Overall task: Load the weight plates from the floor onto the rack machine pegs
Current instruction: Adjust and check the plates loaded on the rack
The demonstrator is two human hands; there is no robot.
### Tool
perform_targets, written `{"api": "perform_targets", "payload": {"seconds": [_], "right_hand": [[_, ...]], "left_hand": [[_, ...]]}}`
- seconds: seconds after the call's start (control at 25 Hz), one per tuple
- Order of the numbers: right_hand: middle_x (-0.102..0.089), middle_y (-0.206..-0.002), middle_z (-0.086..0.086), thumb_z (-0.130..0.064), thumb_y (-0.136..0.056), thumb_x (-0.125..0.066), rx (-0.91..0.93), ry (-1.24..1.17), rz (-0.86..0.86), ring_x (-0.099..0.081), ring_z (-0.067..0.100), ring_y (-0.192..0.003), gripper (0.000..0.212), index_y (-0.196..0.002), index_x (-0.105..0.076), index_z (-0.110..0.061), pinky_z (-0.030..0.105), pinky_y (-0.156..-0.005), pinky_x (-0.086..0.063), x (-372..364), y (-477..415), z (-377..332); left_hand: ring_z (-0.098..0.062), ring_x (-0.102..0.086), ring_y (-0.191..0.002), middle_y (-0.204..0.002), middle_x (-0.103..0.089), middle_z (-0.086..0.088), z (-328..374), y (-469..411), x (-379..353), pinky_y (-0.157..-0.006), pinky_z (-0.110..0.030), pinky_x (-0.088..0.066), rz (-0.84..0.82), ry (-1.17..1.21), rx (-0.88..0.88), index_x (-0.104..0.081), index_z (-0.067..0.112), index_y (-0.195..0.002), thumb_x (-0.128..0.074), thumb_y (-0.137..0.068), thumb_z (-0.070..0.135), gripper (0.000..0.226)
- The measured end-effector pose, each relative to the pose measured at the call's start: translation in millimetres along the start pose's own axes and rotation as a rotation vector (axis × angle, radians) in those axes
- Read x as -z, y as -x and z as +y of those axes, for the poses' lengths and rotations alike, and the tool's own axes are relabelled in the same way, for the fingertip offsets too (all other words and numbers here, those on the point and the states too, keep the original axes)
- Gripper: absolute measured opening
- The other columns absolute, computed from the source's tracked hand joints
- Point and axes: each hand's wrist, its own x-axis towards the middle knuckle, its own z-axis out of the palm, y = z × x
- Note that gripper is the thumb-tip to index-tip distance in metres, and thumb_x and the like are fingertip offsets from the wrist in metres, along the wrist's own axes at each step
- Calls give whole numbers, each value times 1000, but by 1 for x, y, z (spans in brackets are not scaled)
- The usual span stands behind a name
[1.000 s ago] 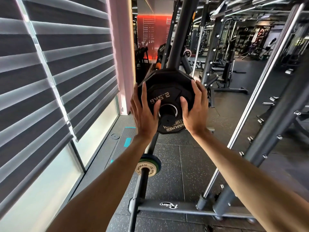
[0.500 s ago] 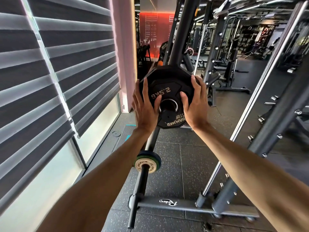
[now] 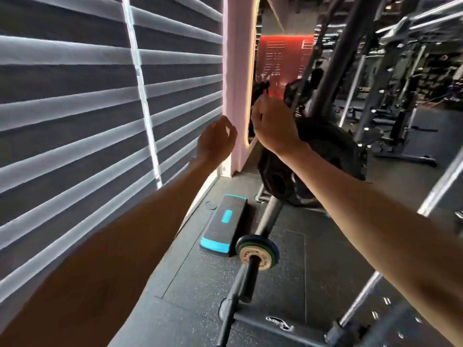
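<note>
- Left hand raised in front of the striped window blind, fingers loosely curled, gripping nothing
- Right hand raised beside it, near but not touching, fingers curled inward; blur hides whether anything sits in the grip
- Both bare forearms stretched forward from the lower corners of the view
- Just behind and below the right wrist, a large black weight plate on the rack machine, tilted, its lower face partly hidden by the right forearm
- Above it, a smaller dark plate against the slanted black upright, edges smeared by motion
- Long steel peg slanting down from the large plate toward the camera, ending at a small round collar with a green rim and pale lettered face
- Below the collar, a dark bar running down to the rack base frame on the floor
- Black step platform with turquoise trim lying on the speckled rubber floor, between the blind and the peg
- Pink pillar with a glowing edge strip behind the hands
- Further gym machines in the dim background on the right
</note>
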Motion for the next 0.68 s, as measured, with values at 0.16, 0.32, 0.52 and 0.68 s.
{"api": "perform_targets", "payload": {"seconds": [0.16, 0.32, 0.52, 0.68], "right_hand": [[-69, -102, 14, -25, -99, -44, -123, -140, -445, -64, 31, -95, 24, -106, -61, -9, 36, -79, -50, -91, -31, -54], [-71, -105, 17, -23, -102, -49, -39, -177, -848, -68, 28, -82, 24, -110, -62, -4, 31, -68, -52, -221, -28, -102], [-73, -95, 20, -26, -100, -51, -164, -121, -1205, -73, 33, -80, 29, -109, -65, -2, 44, -63, -62, -388, 2, -137], [-71, -101, 18, -24, -101, -49, -247, -113, -1366, -72, 32, -84, 29, -113, -61, 0, 39, -62, -60, -479, 41, -141]], "left_hand": [[-34, -69, -93, -106, -72, -16, -94, -26, 22, -82, -41, -56, -265, -95, 155, -66, 9, -106, -46, -98, 28, 29], [-30, -73, -78, -95, -72, -19, -221, -40, 7, -71, -42, -62, -577, -124, 247, -64, 1, -112, -49, -102, 22, 27], [-22, -68, -59, -73, -64, -7, -369, -54, -49, -57, -35, -60, -957, -203, 367, -61, 0, -115, -49, -102, 26, 32], [-23, -72, -71, -88, -69, -8, -449, -43, -110, -57, -32, -58, -1130, -244, 381, -60, 1, -114, -51, -101, 33, 36]]}}
